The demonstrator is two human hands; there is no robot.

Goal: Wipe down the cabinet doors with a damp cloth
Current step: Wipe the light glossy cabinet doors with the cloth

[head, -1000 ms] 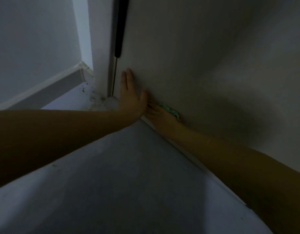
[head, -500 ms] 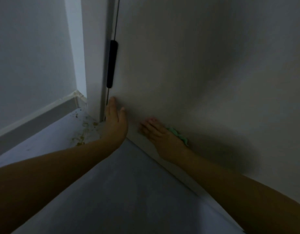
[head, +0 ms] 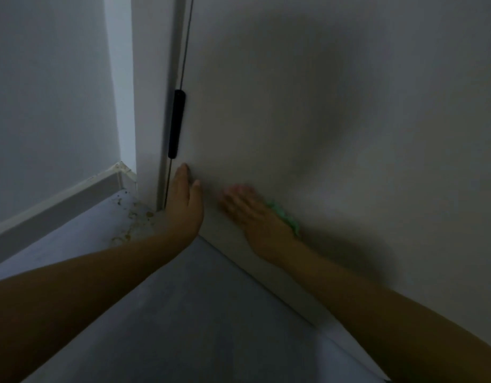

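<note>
Cabinet door (head: 308, 111), pale and dim, meets a grey floor (head: 197, 313); left hand (head: 185, 205) rests flat against it, right hand (head: 252, 217) presses a green cloth (head: 287, 219) flat.

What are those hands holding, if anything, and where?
The right hand presses a green cloth flat against the cabinet door; only the cloth's edge shows beside the palm. The left hand holds nothing, resting open on the door.

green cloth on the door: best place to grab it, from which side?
Take the green cloth at its bunched edge sticking out right of the right hand, coming from the right along the cabinet door. The rest is pinned flat under the palm, near the door's bottom edge, so only that edge offers something to pinch.
</note>
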